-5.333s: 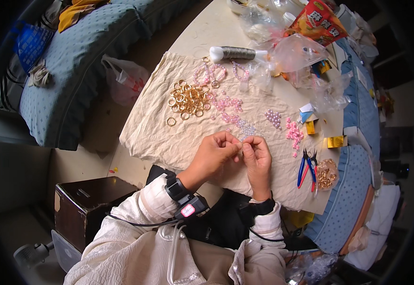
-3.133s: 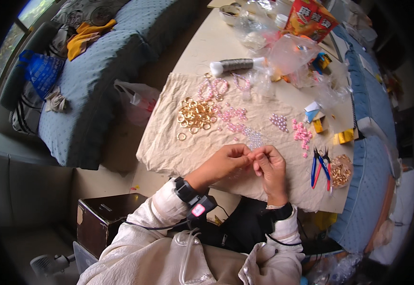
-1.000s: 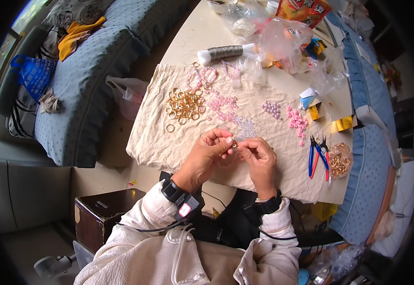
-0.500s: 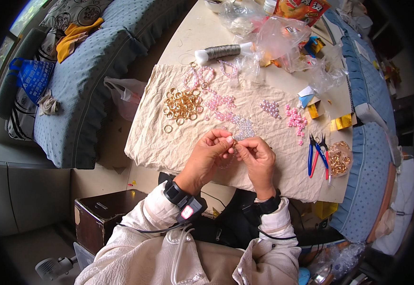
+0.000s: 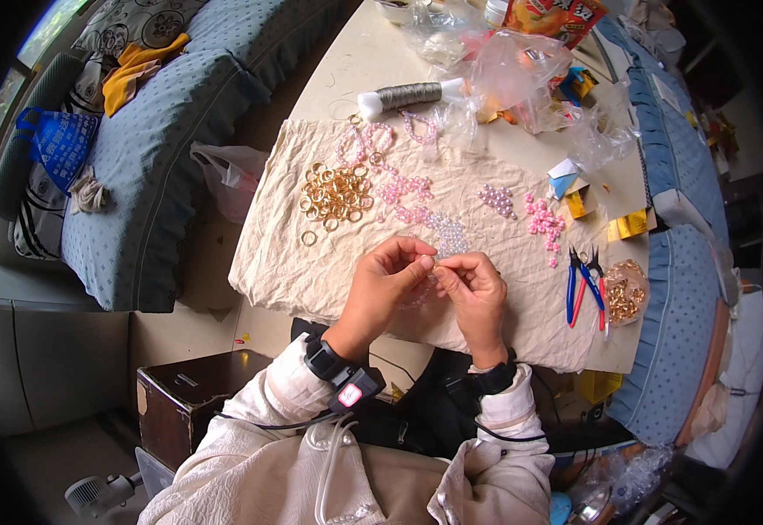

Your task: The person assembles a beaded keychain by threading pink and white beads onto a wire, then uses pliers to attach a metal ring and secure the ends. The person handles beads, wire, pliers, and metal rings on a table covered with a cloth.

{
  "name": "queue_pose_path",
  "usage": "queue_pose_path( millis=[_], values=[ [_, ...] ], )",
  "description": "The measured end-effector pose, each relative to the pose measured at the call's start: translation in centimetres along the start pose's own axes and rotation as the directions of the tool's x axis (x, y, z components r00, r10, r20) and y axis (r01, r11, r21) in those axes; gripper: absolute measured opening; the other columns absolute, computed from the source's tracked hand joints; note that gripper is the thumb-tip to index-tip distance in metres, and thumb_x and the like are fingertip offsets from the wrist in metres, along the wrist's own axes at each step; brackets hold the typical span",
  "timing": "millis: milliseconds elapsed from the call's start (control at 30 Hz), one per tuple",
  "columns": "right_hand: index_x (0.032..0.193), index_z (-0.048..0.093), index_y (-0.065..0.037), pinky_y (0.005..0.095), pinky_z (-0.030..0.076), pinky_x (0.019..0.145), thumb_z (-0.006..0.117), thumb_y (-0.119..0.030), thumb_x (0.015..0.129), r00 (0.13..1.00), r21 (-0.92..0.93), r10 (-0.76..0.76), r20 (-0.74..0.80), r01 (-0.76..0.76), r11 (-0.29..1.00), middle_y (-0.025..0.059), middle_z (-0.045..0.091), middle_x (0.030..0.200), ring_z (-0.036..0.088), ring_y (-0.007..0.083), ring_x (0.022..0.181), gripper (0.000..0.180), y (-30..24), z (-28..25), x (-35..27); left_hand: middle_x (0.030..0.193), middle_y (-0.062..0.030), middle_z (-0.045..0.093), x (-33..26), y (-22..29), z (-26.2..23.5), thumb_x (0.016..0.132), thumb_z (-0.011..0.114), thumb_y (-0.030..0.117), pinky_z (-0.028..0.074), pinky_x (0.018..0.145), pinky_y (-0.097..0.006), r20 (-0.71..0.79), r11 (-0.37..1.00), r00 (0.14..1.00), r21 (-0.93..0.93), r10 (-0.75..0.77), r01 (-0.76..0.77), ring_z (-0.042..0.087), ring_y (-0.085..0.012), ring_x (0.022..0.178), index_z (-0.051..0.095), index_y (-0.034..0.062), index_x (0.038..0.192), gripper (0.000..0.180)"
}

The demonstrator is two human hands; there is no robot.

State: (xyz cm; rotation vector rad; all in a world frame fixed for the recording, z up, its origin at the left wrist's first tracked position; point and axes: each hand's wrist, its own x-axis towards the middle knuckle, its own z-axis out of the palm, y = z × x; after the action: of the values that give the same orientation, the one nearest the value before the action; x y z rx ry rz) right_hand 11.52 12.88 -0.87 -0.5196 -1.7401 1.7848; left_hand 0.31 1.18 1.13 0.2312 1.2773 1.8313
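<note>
Fingertips nearly touching, my left hand [image 5: 379, 284] and my right hand [image 5: 476, 296] are both closed in a pinch over the cloth's near part. Between them is a strand of small pale pink beads [image 5: 416, 302], its loop hanging below the fingers. The exact spot they grip is mostly hidden by the fingertips. Just beyond the hands lie clear bluish beads [image 5: 451, 234] and pale pink beads [image 5: 405, 187]. A pile of gold rings [image 5: 336, 194] sits to the left, with finished-looking beaded loops [image 5: 378, 136] behind it.
On the beige cloth [image 5: 276, 262] lie purple beads [image 5: 497, 201] and bright pink beads [image 5: 545, 219]. At right are pliers [image 5: 584, 284] with blue and red handles beside a bag of gold pieces [image 5: 626, 296]. A wire spool [image 5: 409, 94] and plastic bags [image 5: 521, 79] stand behind.
The fingertips have shifted slightly against each other, with the left fingers a little higher. Both hands stay in the same place, and the things on the cloth lie as before.
</note>
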Motion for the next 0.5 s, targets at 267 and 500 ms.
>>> queue_pose_path(
  millis=[267,500],
  values=[
    [0.105,0.062,-0.003,0.0196,0.051,0.064,0.075,-0.004,0.097,0.997,0.082,0.076,0.023,-0.077,0.994,0.0030,0.070,0.090,0.065,0.0068,0.074,0.015,-0.3,-0.2,-0.1,0.096,-0.0006,0.071,-0.1,0.2,-0.7,0.103,0.068,0.010,0.053,0.072,-0.022,0.119,0.989,0.993,0.148,0.007,-0.025,0.065,-0.0065,0.084,0.068,0.0020,0.112,0.012],
    [0.106,0.062,-0.003,0.0194,0.052,0.066,0.077,-0.005,0.095,0.997,0.119,0.066,0.044,-0.071,0.990,0.0021,0.071,0.091,0.066,0.0064,0.077,0.018,-0.3,-0.6,0.0,0.099,0.0001,0.068,0.2,1.1,-1.1,0.101,0.071,0.011,0.052,0.077,-0.023,0.240,0.872,0.949,0.397,0.203,-0.287,0.064,-0.0072,0.087,0.070,0.0022,0.106,0.010]
  ],
)
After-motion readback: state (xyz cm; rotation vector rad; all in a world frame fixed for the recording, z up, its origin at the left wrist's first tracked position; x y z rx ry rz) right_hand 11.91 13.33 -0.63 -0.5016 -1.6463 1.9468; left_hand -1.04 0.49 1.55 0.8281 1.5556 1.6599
